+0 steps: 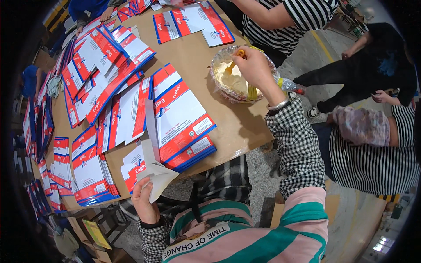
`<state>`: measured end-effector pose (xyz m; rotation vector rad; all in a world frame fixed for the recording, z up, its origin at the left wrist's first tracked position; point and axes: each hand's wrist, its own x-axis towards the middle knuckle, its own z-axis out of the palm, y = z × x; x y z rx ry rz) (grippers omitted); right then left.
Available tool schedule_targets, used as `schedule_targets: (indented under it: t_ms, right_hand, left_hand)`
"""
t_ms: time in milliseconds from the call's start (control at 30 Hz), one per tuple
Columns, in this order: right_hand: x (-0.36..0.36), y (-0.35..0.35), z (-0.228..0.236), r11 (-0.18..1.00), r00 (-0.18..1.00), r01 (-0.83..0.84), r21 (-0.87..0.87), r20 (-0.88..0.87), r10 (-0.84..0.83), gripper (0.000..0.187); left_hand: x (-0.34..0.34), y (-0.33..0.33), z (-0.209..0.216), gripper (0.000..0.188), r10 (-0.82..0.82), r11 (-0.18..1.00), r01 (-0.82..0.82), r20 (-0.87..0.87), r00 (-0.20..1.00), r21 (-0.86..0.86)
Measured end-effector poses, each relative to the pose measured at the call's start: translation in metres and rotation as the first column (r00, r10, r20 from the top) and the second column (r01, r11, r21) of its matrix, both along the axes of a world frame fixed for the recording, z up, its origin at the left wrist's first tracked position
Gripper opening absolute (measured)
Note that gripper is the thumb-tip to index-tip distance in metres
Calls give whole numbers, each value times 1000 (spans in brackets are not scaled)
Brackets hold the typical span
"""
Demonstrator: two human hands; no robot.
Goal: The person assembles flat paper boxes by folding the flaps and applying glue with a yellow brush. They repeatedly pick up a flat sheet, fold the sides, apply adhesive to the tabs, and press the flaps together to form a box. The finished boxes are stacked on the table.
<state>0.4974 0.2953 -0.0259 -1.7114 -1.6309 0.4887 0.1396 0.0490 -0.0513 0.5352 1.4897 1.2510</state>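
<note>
My right hand (255, 65) grips the handle of a small yellow-orange brush (230, 69), its lower end down in pale cream paste (233, 82). The paste fills a round bowl (239, 99) lined with clear plastic, near the right edge of the table. At the front edge, my left hand (145, 202) pinches the end of a folded cardboard carton (163, 176), whose plain greyish inner side faces up there. Just beyond it lies a stack of flat red, white and blue cartons (184, 118).
More flat cartons (90, 175) lie in heaps over the brown table (239, 136), with an overlapping row (193, 22) at the far side. A plastic bottle (290, 85) is beside the bowl. Co-workers in striped tops (372, 153) and dark clothes (386, 61) are at the right.
</note>
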Motion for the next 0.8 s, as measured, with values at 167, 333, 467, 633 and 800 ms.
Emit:
schedule_targets:
  t_ms: [167, 333, 467, 633, 800]
  right_hand:
    - [-1, -11, 6, 998, 999, -6, -56, -41, 4, 22]
    - [2, -12, 2, 993, 984, -35, -109, -178, 15, 22]
    - [3, -17, 3, 997, 936, -1, -83, -350, -28, 20]
    - [7, -25, 9, 996, 924, 77, -55, -372, -92, 18]
    - [-4, -37, 8, 998, 909, 43, -38, -413, -55, 20]
  left_hand:
    - [-4, 2, -2, 21, -20, 1000, 20, 3, 1000, -2]
    - [-4, 4, 1, 21, -40, 999, 40, -4, 999, -9]
    - [-7, 7, 3, 21, -53, 998, 53, -8, 999, -40]
    - [-11, 8, 5, 23, -100, 993, 100, -5, 995, -61]
    - [-12, 8, 3, 22, -121, 990, 121, -2, 993, -74]
